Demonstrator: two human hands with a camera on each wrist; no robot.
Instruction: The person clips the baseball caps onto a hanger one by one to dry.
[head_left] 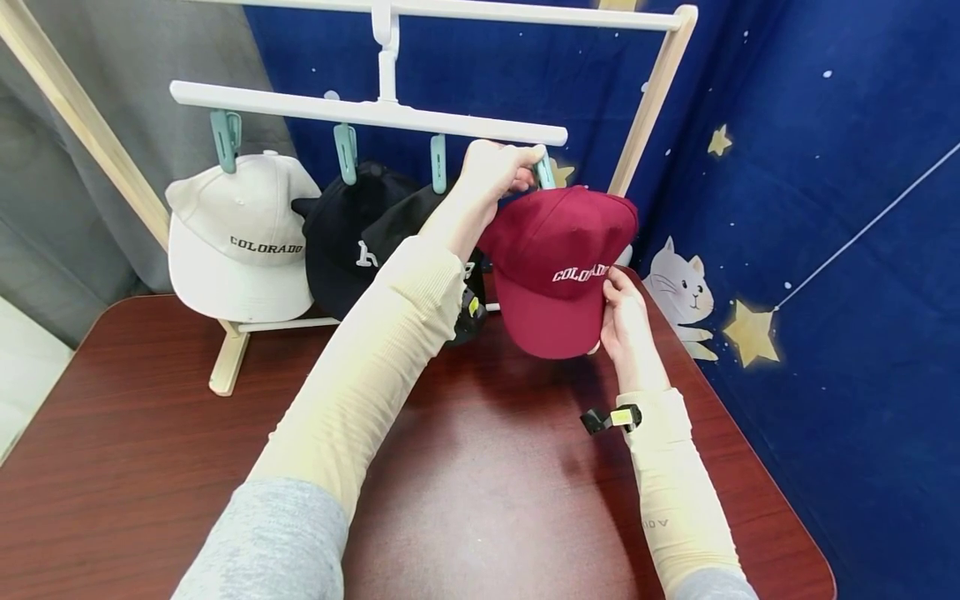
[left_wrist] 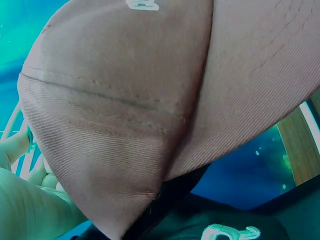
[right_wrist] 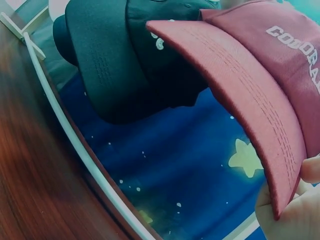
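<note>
A maroon baseball cap [head_left: 562,250] with white COLORADO lettering is at the right end of the white hanger bar [head_left: 360,111]. My left hand [head_left: 491,171] pinches a teal clip [head_left: 545,171] at the top of this cap, thumb on the clip's upper end. In the left wrist view, the cap [left_wrist: 115,100] covers much of the picture and partly hides the hand. My right hand [head_left: 622,312] grips the cap's side where brim meets crown. The right wrist view has the thumb above the brim [right_wrist: 240,105] and fingers beneath it.
Left along the bar, teal clips [head_left: 226,140] hold a white COLORADO cap [head_left: 240,233] and black caps [head_left: 348,250], partly behind my left arm. A wooden-legged rack [head_left: 652,100] stands on the brown table [head_left: 465,500]. Behind hangs a blue curtain [head_left: 847,317] with stars.
</note>
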